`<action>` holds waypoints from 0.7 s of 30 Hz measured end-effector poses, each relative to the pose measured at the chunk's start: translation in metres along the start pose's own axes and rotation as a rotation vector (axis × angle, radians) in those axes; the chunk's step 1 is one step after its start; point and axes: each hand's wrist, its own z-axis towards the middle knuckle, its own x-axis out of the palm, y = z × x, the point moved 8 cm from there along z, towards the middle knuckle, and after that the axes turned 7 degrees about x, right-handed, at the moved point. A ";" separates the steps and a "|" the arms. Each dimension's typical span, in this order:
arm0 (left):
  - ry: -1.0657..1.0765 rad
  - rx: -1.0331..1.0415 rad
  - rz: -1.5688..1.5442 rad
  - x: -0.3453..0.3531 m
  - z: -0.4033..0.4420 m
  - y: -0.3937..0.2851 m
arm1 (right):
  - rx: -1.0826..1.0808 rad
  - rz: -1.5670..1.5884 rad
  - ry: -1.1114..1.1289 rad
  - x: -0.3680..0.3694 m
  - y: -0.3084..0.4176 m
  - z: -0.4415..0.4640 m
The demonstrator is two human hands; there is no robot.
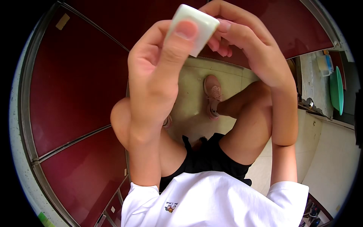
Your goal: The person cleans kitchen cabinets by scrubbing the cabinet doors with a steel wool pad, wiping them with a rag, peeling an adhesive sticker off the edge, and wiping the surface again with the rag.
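A small white block (202,29) with smooth, glossy faces and squared corners is held up near the top of the head view. My left hand (162,64) is closed on it, the thumb pressed flat on its front face and the fingers curled behind. My right hand (253,45) is at the block's right corner, with the thumb tip against the edge and the index finger reaching behind it. The other right fingers are curled below. The block's back is hidden, and its exact kind cannot be made out.
Dark red glossy panels (75,75) with metal frames stand at the left and top. At the right, a counter (313,83) bears a green basin (336,90) and a clear container (324,65). Below the hands are my bent knees, a pink shoe (213,87) and the tiled floor (189,81).
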 end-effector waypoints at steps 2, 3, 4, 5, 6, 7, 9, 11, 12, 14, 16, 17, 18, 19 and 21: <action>-0.051 -0.042 0.043 -0.003 0.002 0.000 | -0.051 -0.101 -0.136 -0.001 0.002 0.002; -0.076 -0.064 0.064 -0.004 0.002 0.001 | -0.112 -0.184 -0.324 -0.007 0.003 0.001; -0.100 -0.087 0.013 -0.006 0.002 0.003 | -0.209 -0.520 -0.218 0.008 0.005 0.000; -0.109 -0.090 -0.039 -0.006 0.002 0.008 | -0.217 -0.517 -0.214 0.008 0.003 0.001; -0.118 -0.093 -0.091 -0.007 0.002 0.013 | -0.242 -0.531 -0.242 0.010 0.004 -0.001; -0.113 -0.070 -0.126 -0.005 0.004 0.013 | -0.266 -0.546 -0.273 0.013 0.006 -0.001; -0.076 -0.118 -0.156 0.001 0.001 0.011 | -0.307 -0.516 -0.323 0.015 0.002 0.000; -0.063 -0.082 -0.165 0.000 0.003 0.012 | -0.390 -0.433 -0.380 0.011 0.005 -0.002; -0.053 -0.051 -0.174 0.000 0.004 0.012 | -0.391 -0.434 -0.379 0.010 0.004 -0.002; -0.072 -0.016 -0.174 -0.001 0.003 0.012 | -0.470 -0.465 -0.386 0.011 0.009 -0.004; -0.092 0.018 -0.174 0.001 0.004 0.010 | -0.442 -0.433 -0.370 0.013 0.010 -0.006; -0.112 0.050 -0.072 0.001 0.004 0.007 | -0.414 -0.399 -0.353 0.013 0.011 -0.006; -0.132 0.080 0.029 0.001 0.003 0.002 | -0.416 -0.399 -0.352 0.015 0.014 -0.007; -0.131 0.081 0.030 0.001 0.004 0.001 | -0.346 -0.379 -0.381 0.012 0.014 -0.007; -0.159 0.040 -0.211 -0.004 0.004 0.000 | -0.276 -0.360 -0.411 0.001 0.008 -0.004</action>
